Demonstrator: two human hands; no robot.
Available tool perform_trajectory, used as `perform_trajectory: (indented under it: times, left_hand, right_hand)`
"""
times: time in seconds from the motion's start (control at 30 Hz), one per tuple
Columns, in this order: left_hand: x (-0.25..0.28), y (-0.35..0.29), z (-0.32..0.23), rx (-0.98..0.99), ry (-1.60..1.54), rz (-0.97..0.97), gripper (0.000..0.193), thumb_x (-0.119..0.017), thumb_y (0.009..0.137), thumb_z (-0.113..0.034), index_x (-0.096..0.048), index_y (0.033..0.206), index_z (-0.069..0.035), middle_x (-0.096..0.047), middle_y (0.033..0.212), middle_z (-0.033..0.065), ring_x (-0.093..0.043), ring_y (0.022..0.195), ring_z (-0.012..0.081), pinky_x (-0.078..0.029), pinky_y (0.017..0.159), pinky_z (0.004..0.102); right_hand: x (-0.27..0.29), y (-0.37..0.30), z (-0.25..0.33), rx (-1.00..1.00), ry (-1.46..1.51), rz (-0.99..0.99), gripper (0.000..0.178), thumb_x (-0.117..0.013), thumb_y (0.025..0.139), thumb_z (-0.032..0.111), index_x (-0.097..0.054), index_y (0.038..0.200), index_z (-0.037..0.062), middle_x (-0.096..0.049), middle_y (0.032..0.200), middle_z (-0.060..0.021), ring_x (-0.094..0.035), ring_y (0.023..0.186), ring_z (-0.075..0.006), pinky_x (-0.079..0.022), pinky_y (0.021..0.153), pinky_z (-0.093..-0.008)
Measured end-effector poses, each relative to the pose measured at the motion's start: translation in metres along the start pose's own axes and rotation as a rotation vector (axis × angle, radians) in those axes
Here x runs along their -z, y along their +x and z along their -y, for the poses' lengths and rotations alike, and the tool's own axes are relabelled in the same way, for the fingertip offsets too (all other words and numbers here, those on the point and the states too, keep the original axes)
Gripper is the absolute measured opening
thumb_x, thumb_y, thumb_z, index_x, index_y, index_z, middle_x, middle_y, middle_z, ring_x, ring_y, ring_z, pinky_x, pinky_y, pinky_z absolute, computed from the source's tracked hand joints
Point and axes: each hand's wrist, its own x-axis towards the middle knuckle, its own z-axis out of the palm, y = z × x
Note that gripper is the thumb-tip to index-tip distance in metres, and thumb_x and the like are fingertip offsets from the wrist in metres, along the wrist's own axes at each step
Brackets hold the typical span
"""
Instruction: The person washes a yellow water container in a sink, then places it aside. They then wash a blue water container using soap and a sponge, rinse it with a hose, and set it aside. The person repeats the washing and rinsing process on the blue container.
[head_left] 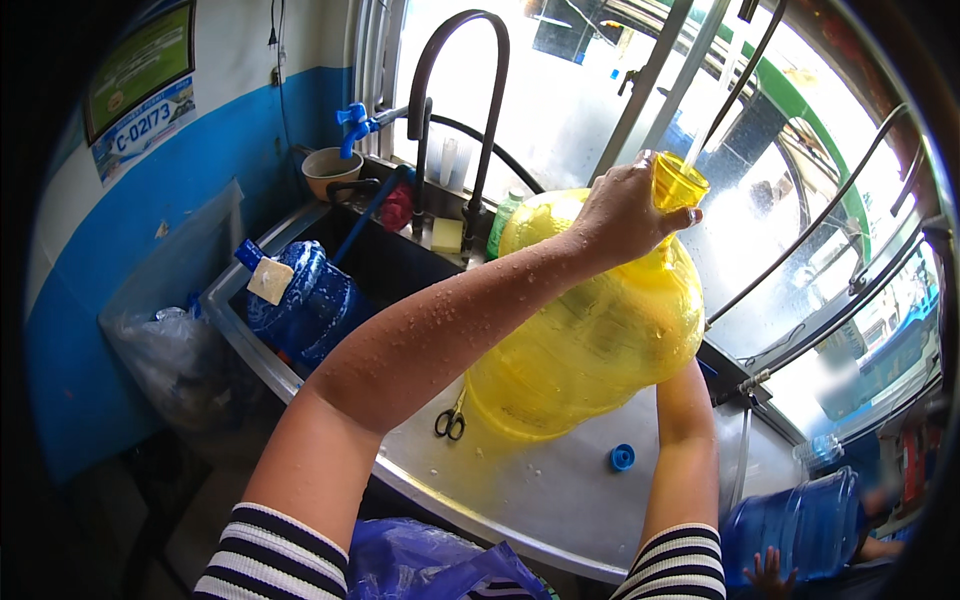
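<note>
Head view: big translucent yellow plastic water jug [585, 330] sits tilted on the wet steel counter [540, 490], long axis running from its base near-left up to its neck far-right, a thin stream of water falling into the mouth. Left hand [625, 215] has fingers wrapped closed round the neck; it is the nearer hand to the mouth. Right hand is hidden behind the jug's right side, forearm [685, 450] reaching up to it, so its fingers cannot be told.

Small black-handled scissors [450, 423] and a blue plastic cap [622, 457] lie on the counter near the base.
</note>
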Motion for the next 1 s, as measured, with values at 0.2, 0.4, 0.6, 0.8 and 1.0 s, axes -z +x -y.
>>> perform_trajectory:
  times: [0.2,0.4,0.6,0.8,1.0]
  left_hand:
    - [0.003,0.001,-0.005,-0.008,-0.024,0.023,0.058,-0.074,0.079,-0.048,-0.060,0.108,0.001,-0.069,0.097,0.0152,-0.068,0.088,0.0255,-0.054,0.081,0.0363]
    - [0.003,0.004,-0.005,0.017,-0.098,0.068,0.060,-0.076,0.078,-0.046,-0.057,0.111,0.002,-0.069,0.097,0.0157,-0.069,0.090,0.0249,-0.054,0.083,0.0362]
    - [0.010,0.005,-0.008,0.009,0.019,0.055,0.089,-0.079,0.074,-0.045,-0.039,0.131,0.009,-0.062,0.111,0.0260,-0.065,0.101,0.0328,-0.051,0.091,0.0374]
    - [0.048,0.000,-0.013,0.001,-0.009,0.048,0.095,-0.077,0.076,-0.038,-0.026,0.140,0.011,-0.046,0.131,0.0340,-0.050,0.121,0.0431,-0.038,0.106,0.0420]
    - [0.180,-0.060,0.023,-0.389,-0.014,-0.059,0.055,-0.067,0.078,-0.017,-0.048,0.126,0.001,-0.049,0.121,0.0243,-0.053,0.112,0.0377,-0.042,0.097,0.0453]
  right_hand:
    - [0.005,-0.037,-0.012,-0.014,0.023,-0.075,0.040,-0.059,0.086,0.011,-0.057,0.125,0.0049,-0.060,0.116,-0.0213,-0.051,0.108,-0.0425,-0.043,0.093,-0.0459]
    - [0.006,-0.124,-0.050,-0.009,-0.026,-0.225,0.040,-0.059,0.086,0.012,-0.057,0.125,0.0048,-0.061,0.115,-0.0213,-0.051,0.108,-0.0426,-0.043,0.093,-0.0461]
    - [-0.022,-0.241,-0.036,-0.201,-0.044,-0.218,0.048,-0.064,0.082,0.007,-0.055,0.129,0.0093,-0.053,0.101,-0.0132,-0.055,0.087,-0.0236,-0.047,0.084,-0.0353]
    - [-0.045,-0.336,0.041,-0.305,-0.046,-0.094,0.046,-0.062,0.082,0.003,-0.057,0.128,0.0115,-0.054,0.101,-0.0106,-0.057,0.091,-0.0201,-0.049,0.081,-0.0313]
    - [-0.126,-0.315,0.167,-0.300,0.091,0.064,0.034,-0.061,0.082,-0.002,-0.065,0.114,0.0080,-0.055,0.096,-0.0107,-0.058,0.078,-0.0186,-0.051,0.070,-0.0291]
